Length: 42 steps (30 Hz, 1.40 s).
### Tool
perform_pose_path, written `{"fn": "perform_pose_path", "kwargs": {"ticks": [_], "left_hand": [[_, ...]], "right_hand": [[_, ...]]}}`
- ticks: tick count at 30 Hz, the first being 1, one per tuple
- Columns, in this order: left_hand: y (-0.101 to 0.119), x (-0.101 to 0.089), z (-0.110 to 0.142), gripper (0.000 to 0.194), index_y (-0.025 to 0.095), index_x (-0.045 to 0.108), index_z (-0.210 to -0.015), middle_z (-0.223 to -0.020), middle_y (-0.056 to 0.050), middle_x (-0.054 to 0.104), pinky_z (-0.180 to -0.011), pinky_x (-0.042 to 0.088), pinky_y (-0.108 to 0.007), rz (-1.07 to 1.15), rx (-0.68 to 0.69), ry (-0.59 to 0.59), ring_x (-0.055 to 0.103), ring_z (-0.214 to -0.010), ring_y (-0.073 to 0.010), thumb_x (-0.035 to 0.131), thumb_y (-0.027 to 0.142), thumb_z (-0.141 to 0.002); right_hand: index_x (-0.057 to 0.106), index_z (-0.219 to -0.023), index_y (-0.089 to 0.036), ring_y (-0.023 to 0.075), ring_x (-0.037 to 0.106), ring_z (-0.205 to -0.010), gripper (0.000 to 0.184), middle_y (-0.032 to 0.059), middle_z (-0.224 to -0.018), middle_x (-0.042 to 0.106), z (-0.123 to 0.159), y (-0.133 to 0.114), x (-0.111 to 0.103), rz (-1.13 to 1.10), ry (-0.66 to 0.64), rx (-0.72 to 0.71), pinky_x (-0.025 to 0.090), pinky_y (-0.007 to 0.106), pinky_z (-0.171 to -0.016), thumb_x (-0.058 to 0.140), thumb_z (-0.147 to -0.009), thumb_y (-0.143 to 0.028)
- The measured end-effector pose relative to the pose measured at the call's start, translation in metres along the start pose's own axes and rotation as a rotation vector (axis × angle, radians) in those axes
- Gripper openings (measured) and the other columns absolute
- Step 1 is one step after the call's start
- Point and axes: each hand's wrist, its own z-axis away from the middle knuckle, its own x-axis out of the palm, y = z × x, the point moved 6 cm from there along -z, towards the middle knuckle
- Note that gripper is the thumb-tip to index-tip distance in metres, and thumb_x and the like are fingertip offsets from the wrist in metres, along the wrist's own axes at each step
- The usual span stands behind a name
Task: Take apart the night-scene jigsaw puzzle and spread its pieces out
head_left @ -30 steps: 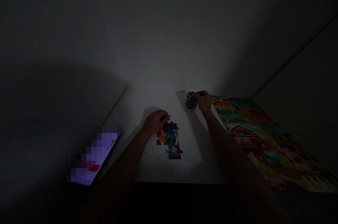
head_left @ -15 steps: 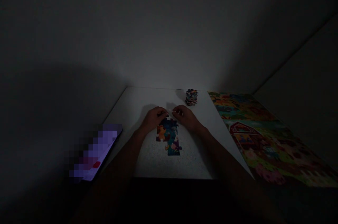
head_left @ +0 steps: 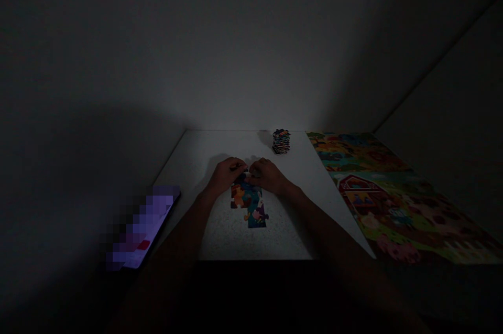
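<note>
A few joined jigsaw pieces point(head_left: 256, 213) lie flat on the white tabletop, printed with an orange animal and a white rabbit on dark blue. At their far edge, my left hand point(head_left: 227, 175) is closed, its fingertips pinching a small dark puzzle piece point(head_left: 247, 170). My right hand point(head_left: 269, 175) is closed too, its fingertips almost meeting the left ones. Its thumb and fingers cover the upper right part of the joined pieces. What the right fingers grip is hidden in the dim light.
A stack of puzzle pieces point(head_left: 281, 142) stands at the back of the white table point(head_left: 220, 242), near the wall. Bright farm-picture sheets point(head_left: 393, 213) lie along the right side. A lit tablet or phone point(head_left: 157, 224), partly blurred out, is at the left edge.
My right hand has moved left, closing the gap to the left fingertips and covering part of the joined pieces. The left hand stays at the far edge. The view has shifted slightly.
</note>
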Motion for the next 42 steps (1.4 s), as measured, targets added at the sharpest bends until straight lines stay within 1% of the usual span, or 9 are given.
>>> {"fn": "perform_pose_path", "kwargs": {"ticks": [3,11,17,25,30,32,36,39,42], "left_hand": [[0.003,0.002,0.0,0.017,0.022,0.072,-0.084,-0.086,-0.002,0.072,-0.079,0.054,-0.032,-0.014,0.013,-0.014,0.067,-0.084,-0.0194,0.064,0.038,-0.084],[0.003,0.001,-0.002,0.014,0.023,0.073,-0.084,-0.085,-0.001,0.069,-0.08,0.052,-0.031,-0.025,0.055,-0.024,0.065,-0.084,-0.0177,0.065,0.035,-0.085],[0.004,-0.006,-0.005,0.023,0.022,0.073,-0.083,-0.085,-0.003,0.065,-0.081,0.052,-0.032,-0.016,0.04,0.054,0.063,-0.084,-0.0185,0.065,0.044,-0.083],[0.004,-0.012,-0.006,0.045,0.021,0.07,-0.079,-0.083,-0.005,0.071,-0.073,0.054,-0.032,0.022,-0.059,0.08,0.068,-0.081,-0.0206,0.063,0.065,-0.078],[0.013,-0.014,-0.01,0.047,0.02,0.069,-0.078,-0.073,-0.004,0.071,-0.06,0.052,-0.028,0.014,-0.095,0.061,0.066,-0.068,-0.0185,0.063,0.067,-0.075],[0.021,-0.015,-0.017,0.045,0.02,0.069,-0.077,-0.068,-0.002,0.069,-0.056,0.05,-0.028,0.006,-0.094,0.047,0.064,-0.061,-0.0171,0.063,0.064,-0.075],[0.049,-0.012,-0.043,0.034,0.019,0.069,-0.074,-0.068,-0.002,0.069,-0.059,0.048,-0.028,-0.025,-0.058,0.012,0.062,-0.06,-0.0158,0.067,0.053,-0.077],[0.073,0.003,-0.075,0.03,0.018,0.07,-0.077,-0.066,-0.002,0.068,-0.056,0.044,-0.027,-0.017,-0.027,0.002,0.059,-0.058,-0.0151,0.069,0.048,-0.077],[0.088,0.025,-0.111,0.029,0.017,0.068,-0.075,-0.06,-0.001,0.064,-0.053,0.04,-0.026,0.029,-0.053,0.027,0.055,-0.054,-0.0137,0.071,0.046,-0.076]], "right_hand": [[0.068,-0.102,-0.016,0.0237,0.056,-0.096,0.042,0.0099,-0.099,0.064,0.0,0.0,0.002,0.036,-0.026,0.007,0.041,0.033,-0.083,0.075,-0.08,-0.051],[0.068,-0.103,-0.019,0.0229,0.056,-0.096,0.04,0.0072,-0.098,0.063,0.0,-0.002,0.002,0.041,-0.034,0.014,0.04,0.032,-0.082,0.077,-0.078,-0.05],[0.07,-0.105,-0.019,0.024,0.057,-0.1,0.041,0.0092,-0.103,0.063,-0.001,-0.001,0.003,0.002,-0.041,0.025,0.039,0.034,-0.084,0.079,-0.078,-0.048],[0.07,-0.101,-0.016,0.0181,0.057,-0.089,0.03,0.0047,-0.094,0.064,-0.002,0.014,-0.003,-0.239,-0.027,-0.012,0.042,0.027,-0.078,0.08,-0.076,-0.032],[0.07,-0.091,-0.016,0.0133,0.057,-0.074,0.021,0.001,-0.084,0.064,-0.001,0.021,-0.006,-0.388,0.001,0.072,0.042,0.024,-0.067,0.078,-0.078,-0.029],[0.068,-0.087,-0.016,0.0121,0.056,-0.07,0.015,-0.0007,-0.078,0.064,-0.002,0.023,-0.006,-0.418,0.018,0.096,0.04,0.023,-0.065,0.074,-0.081,-0.028],[0.066,-0.083,-0.017,0.0115,0.057,-0.068,0.01,-0.0013,-0.075,0.065,-0.004,0.022,-0.006,-0.438,0.047,0.093,0.039,0.022,-0.063,0.07,-0.084,-0.026],[0.065,-0.08,-0.017,0.0117,0.058,-0.068,0.011,-0.0006,-0.075,0.066,-0.005,0.022,-0.008,-0.431,0.061,0.089,0.04,0.023,-0.064,0.067,-0.087,-0.026],[0.066,-0.08,-0.017,0.0124,0.059,-0.071,0.01,-0.0001,-0.077,0.067,-0.006,0.023,-0.009,-0.414,0.068,0.088,0.041,0.023,-0.067,0.068,-0.086,-0.024]]}}
